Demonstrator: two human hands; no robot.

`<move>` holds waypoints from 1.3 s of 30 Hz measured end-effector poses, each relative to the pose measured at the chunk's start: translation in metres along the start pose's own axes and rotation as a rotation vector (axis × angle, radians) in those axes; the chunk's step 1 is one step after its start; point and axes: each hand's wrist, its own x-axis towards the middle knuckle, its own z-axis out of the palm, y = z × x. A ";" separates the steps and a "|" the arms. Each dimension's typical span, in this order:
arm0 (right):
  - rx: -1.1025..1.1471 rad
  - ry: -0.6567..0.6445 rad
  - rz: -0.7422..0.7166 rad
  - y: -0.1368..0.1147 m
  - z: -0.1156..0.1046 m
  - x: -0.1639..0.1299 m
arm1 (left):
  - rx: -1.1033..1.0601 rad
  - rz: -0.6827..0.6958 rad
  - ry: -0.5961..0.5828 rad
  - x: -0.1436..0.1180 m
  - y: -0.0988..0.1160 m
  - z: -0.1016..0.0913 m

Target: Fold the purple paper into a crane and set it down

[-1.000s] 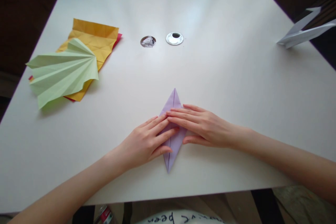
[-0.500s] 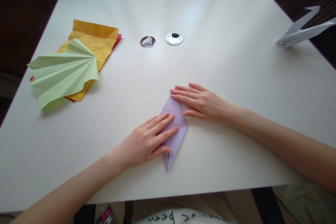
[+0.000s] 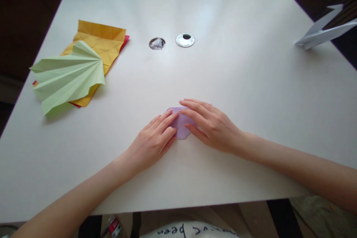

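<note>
I sit at a pale, cream-white tabletop (image 3: 237,81) that fills nearly all I see, smooth and matte, with soft light pooling in a bright patch toward its far middle. Two round cable holes sit there side by side: one open hole (image 3: 157,43) with something crumpled inside, one ringed by a shiny metal grommet (image 3: 185,40). Beyond the far edge and to the left, the surroundings are dark brown and dim. Off the right corner it is dark too. Below the near edge, a strip of tan floor (image 3: 251,215) shows beneath me.
</note>
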 end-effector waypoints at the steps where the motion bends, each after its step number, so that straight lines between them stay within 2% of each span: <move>1: 0.069 -0.007 -0.014 -0.003 0.006 0.005 | 0.000 -0.004 0.000 0.000 0.000 0.001; 4: 0.170 -0.033 -0.027 -0.007 0.025 0.017 | -0.033 -0.047 0.007 0.000 0.000 0.003; 8: 0.118 -0.130 -0.043 0.001 0.036 0.021 | -0.023 -0.104 -0.009 -0.001 0.000 0.005; 11: 0.033 -0.163 -0.005 0.010 0.031 0.018 | 0.050 -0.085 -0.057 -0.003 -0.002 0.006; 17: -0.091 -0.170 0.157 0.030 0.016 0.010 | 0.215 -0.060 -0.140 -0.009 -0.007 0.003; 22: -0.174 -0.107 0.284 0.048 0.008 -0.001 | 0.254 -0.052 -0.141 -0.009 -0.007 0.002; 25: -0.210 -0.011 0.342 0.052 0.004 -0.009 | 0.256 -0.041 -0.160 -0.008 -0.008 0.000; 27: -0.190 0.101 0.304 0.048 -0.001 -0.011 | 0.250 -0.012 -0.175 -0.008 -0.010 -0.001; 29: -0.114 0.234 0.174 0.039 -0.006 -0.012 | 0.241 0.027 -0.187 -0.007 -0.013 -0.004; 31: 0.016 0.271 -0.011 0.028 -0.012 -0.012 | 0.233 0.056 -0.199 -0.007 -0.015 -0.005; 35: 0.113 0.168 -0.318 0.013 -0.015 -0.011 | 0.221 0.079 -0.195 -0.005 -0.018 -0.006; 37: 0.086 0.061 -0.370 0.012 -0.012 -0.011 | 0.222 0.084 -0.184 -0.005 -0.018 -0.006; 39: 0.045 -0.080 -0.330 0.013 -0.007 -0.011 | 0.226 0.086 -0.183 -0.005 -0.017 -0.005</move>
